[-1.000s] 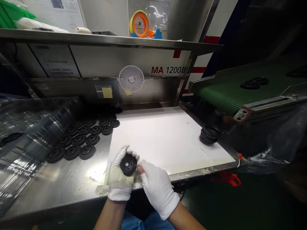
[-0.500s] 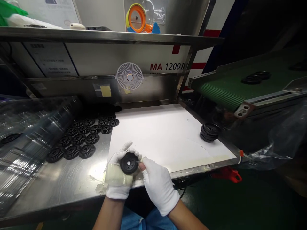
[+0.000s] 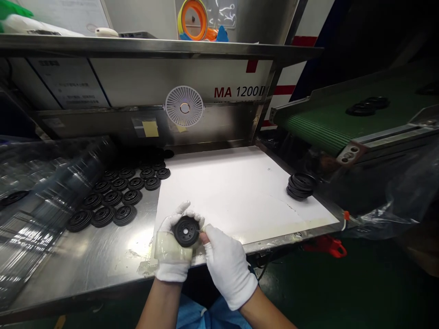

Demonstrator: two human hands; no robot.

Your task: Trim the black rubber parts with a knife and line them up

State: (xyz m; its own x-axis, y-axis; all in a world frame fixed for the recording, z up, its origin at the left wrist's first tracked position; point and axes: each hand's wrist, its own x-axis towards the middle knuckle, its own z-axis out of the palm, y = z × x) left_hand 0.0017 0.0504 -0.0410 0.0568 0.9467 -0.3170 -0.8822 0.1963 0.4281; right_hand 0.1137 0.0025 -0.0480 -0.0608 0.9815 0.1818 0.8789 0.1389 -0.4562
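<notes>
Left hand point(image 3: 173, 246): covered in white knitted fabric, with a pale, glossy band point(image 3: 166, 249) across the palm; the fingers curl up around a black disc and are clamped on it.
Black disc point(image 3: 185, 240): round and dark, with a ridged rim, small recesses and a light spot at its centre; it lies in the left palm, face up, above the near edge of the worktop point(image 3: 106, 251).
Right hand point(image 3: 227, 264): white-gloved too, the thumb tip bare; thumb and forefinger come together just beside the disc's right rim. Whether they pinch something small there cannot be told.
White sheet point(image 3: 222, 187): flat, smooth and pale, partly under the left hand, with a scratch-like mark towards the right.
Rows of discs point(image 3: 112, 198): black, stepped and ringed, set close together on brushed metal left of the sheet; the farthest ones merge into shadow.
Clear trays point(image 3: 73, 183): shiny, probably moulded plastic, though blur makes this uncertain; cut off at the left.
Stack of discs point(image 3: 301, 187): a slightly uneven pile by the sheet's right edge.
Conveyor belt point(image 3: 318, 130): green and ribbed, carrying more black discs point(image 3: 363, 108), its far end dark.
</notes>
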